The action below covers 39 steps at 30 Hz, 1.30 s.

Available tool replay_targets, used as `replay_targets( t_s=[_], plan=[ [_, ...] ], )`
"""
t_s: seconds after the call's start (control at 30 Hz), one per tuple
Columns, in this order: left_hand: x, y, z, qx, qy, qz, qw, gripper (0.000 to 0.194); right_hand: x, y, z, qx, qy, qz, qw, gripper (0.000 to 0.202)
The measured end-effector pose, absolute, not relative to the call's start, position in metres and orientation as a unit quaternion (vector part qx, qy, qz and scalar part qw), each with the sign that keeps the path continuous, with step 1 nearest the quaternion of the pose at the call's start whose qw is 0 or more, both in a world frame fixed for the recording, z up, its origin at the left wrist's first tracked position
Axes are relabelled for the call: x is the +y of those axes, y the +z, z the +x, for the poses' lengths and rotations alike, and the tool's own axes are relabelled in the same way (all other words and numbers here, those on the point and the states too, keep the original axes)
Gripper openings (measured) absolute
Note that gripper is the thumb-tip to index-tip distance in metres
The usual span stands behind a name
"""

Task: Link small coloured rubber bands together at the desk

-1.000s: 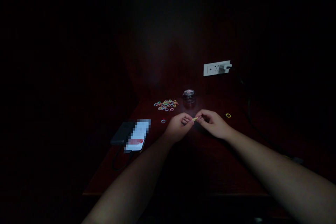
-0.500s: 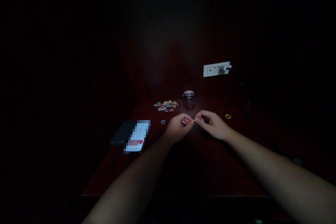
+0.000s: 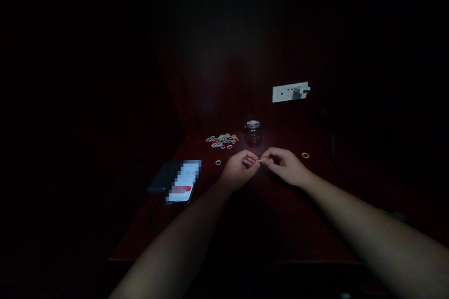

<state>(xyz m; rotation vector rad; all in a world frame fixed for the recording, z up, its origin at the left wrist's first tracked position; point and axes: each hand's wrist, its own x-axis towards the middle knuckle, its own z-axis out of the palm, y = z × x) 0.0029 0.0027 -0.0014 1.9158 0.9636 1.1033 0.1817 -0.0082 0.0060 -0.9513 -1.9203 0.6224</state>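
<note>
Pinching a small yellow rubber band (image 3: 260,160) between them, the left hand (image 3: 238,171) and the right hand (image 3: 286,167) meet just above the dark red bench (image 3: 266,224), each with fingers closed on one end of the band so that it spans the short gap between the two hands. Behind the hands, a loose heap of coloured bands (image 3: 223,140) lies on the bench, with a small glass jar (image 3: 252,130) just to its right. One blue band (image 3: 218,162) lies alone near the left hand, and one yellow band (image 3: 305,155) lies alone near the right hand. At the left sit a dark power bank (image 3: 162,181) and a phone (image 3: 184,182). A white wall socket (image 3: 290,92) holds a plug.
</note>
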Motion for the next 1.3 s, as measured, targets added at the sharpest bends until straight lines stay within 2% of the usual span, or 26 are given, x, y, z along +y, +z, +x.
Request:
replay_targets(
  t_s=[0.23, 0.73, 1.3],
  plan=[
    [0.0027, -0.0010, 0.0028, 0.371, 0.433, 0.747, 0.342, 0.021, -0.0081, 0.0079, 0.1823, -0.779, 0.224, -0.381, 0.445, 0.017],
    [0.0036, -0.0004, 0.0018, 0.377, 0.442, 0.749, 0.319, 0.017, -0.0114, 0.0094, 0.1821, -0.767, 0.271, -0.373, 0.447, 0.014],
    [0.0034, -0.0013, 0.0021, 0.373, 0.433, 0.753, 0.327, 0.017, -0.0113, 0.0135, 0.1849, -0.796, 0.181, -0.381, 0.434, 0.017]
  ],
)
